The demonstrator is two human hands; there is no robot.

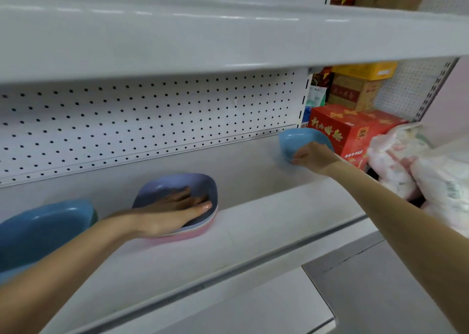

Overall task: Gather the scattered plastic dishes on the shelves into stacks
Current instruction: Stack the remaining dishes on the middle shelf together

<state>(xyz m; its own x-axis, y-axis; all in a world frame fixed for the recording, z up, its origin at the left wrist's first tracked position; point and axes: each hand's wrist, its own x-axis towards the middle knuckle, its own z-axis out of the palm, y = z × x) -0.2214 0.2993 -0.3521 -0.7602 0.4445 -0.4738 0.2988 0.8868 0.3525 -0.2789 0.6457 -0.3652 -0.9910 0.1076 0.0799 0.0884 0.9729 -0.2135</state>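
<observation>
Left hand (175, 212) lies flat, fingers together, inside the purple dish (177, 189) – right hand (314, 157) grips a tilted blue dish (299, 141), seemingly off the shelf (253, 219)

The red box (350, 130) bears yellow Chinese characters, too blurred to read.

Shelf (253, 222): plain pale grey-white.
Back panel (152, 120) above shelf: white, regular grid of black holes.
Dish stack (187, 222) at shelf front: lilac top dish, pink bottom dish.
Dish (302, 141) at shelf right end: light blue.
Dish (43, 229) at shelf left end: blue.
Box (347, 130) right of shelf: red, yellow lettering.
</observation>
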